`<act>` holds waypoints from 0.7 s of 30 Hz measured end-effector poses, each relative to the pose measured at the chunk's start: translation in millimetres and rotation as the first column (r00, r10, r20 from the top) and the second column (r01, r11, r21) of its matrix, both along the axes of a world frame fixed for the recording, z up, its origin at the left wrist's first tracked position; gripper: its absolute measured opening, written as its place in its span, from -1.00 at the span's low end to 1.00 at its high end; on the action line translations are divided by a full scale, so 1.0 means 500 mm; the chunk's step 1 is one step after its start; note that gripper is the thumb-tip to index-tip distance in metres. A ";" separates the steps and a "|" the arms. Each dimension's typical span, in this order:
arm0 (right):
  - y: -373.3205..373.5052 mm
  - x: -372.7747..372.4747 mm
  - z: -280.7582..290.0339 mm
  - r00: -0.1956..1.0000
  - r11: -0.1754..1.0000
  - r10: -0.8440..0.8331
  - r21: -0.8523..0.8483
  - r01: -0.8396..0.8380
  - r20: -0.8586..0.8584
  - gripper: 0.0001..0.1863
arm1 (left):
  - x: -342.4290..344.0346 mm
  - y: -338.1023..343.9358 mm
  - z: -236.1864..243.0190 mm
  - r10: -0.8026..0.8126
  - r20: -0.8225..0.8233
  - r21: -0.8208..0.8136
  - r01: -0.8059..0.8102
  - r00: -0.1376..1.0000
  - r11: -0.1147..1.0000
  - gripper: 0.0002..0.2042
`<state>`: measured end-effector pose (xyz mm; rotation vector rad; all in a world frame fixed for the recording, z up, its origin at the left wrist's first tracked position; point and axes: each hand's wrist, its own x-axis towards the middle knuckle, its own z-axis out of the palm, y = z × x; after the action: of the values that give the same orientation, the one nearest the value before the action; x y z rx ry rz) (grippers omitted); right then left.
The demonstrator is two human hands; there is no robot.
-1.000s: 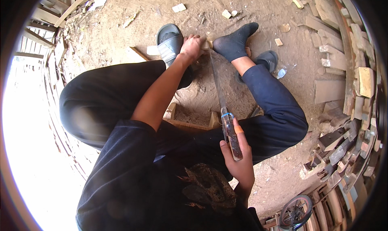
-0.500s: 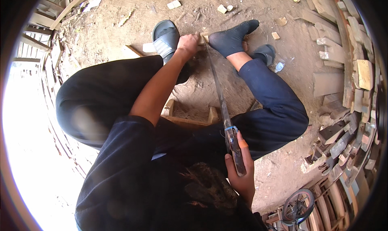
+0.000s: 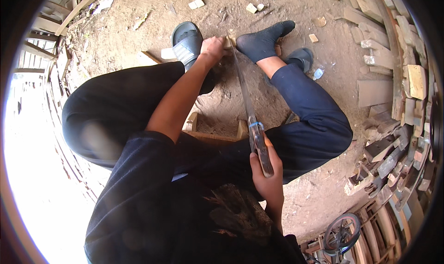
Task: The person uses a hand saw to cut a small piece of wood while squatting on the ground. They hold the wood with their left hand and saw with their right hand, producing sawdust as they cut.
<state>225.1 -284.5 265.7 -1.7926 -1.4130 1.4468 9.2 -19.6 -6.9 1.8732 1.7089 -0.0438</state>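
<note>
My left hand [image 3: 212,50] grips a small light wood piece [image 3: 229,43] low on the ground between my sandalled left foot [image 3: 185,39] and my socked right foot [image 3: 263,42]. A long handsaw [image 3: 245,93] reaches from my lower right up to that piece, its far end resting on or right beside it; which, I cannot tell exactly. My right hand [image 3: 268,169] is closed on the saw's dark, worn handle, which has a blue tie near the blade. Behind the saw, a wooden frame [image 3: 215,137] lies partly under my legs.
Stacks of wood offcuts and boards [image 3: 386,88] line the right side. Small blocks [image 3: 252,8] lie scattered on the dirt ground [image 3: 148,37]. An empty sandal [image 3: 300,56] is beside my right leg. A bicycle wheel [image 3: 342,231] shows at lower right, wooden slats [image 3: 51,26] at upper left.
My right hand and saw slid back toward my body half a second ago and have now moved forward again. My left hand stays on the piece; the view has shifted slightly.
</note>
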 end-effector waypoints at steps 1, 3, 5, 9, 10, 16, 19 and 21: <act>0.002 0.000 0.002 1.000 1.000 -0.006 -0.028 0.007 0.019 -0.44 | 0.003 -0.002 -0.005 -0.002 0.015 -0.009 0.002 1.000 1.000 -0.53; -0.006 0.005 0.008 1.000 1.000 0.001 -0.007 -0.001 0.010 -0.45 | -0.021 0.001 -0.019 0.010 0.026 0.073 -0.012 1.000 0.997 -0.49; -0.038 0.026 0.051 0.998 0.999 0.030 -0.019 -0.029 0.061 -0.44 | -0.017 -0.004 -0.034 0.026 0.123 0.229 -0.054 0.992 0.972 -0.44; -0.031 0.029 0.014 0.998 1.000 0.022 0.003 -0.022 0.053 -0.43 | -0.031 0.015 -0.018 -0.049 0.089 0.109 0.039 0.995 0.993 -0.44; -0.012 0.017 0.000 0.999 1.000 0.013 0.006 -0.013 0.039 -0.43 | -0.029 0.020 -0.011 -0.052 0.082 0.080 0.046 0.995 0.996 -0.45; -0.035 0.021 0.025 0.998 0.999 0.025 0.041 -0.027 0.056 -0.45 | -0.034 0.019 0.041 -0.078 0.049 0.051 0.075 0.996 0.996 -0.45; -0.045 0.019 0.025 0.994 0.996 0.053 0.066 -0.059 0.095 -0.45 | -0.033 0.033 0.028 -0.071 -0.065 -0.025 0.069 0.995 0.997 -0.43; 0.001 -0.004 0.020 0.997 0.989 -0.013 -0.147 0.024 0.077 -0.45 | -0.024 0.040 0.022 -0.063 -0.063 -0.038 0.061 0.996 0.997 -0.40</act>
<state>223.1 -284.2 275.7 -1.9656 -1.3529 1.5242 -2.9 0.5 4.1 1.9169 1.6805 -0.1603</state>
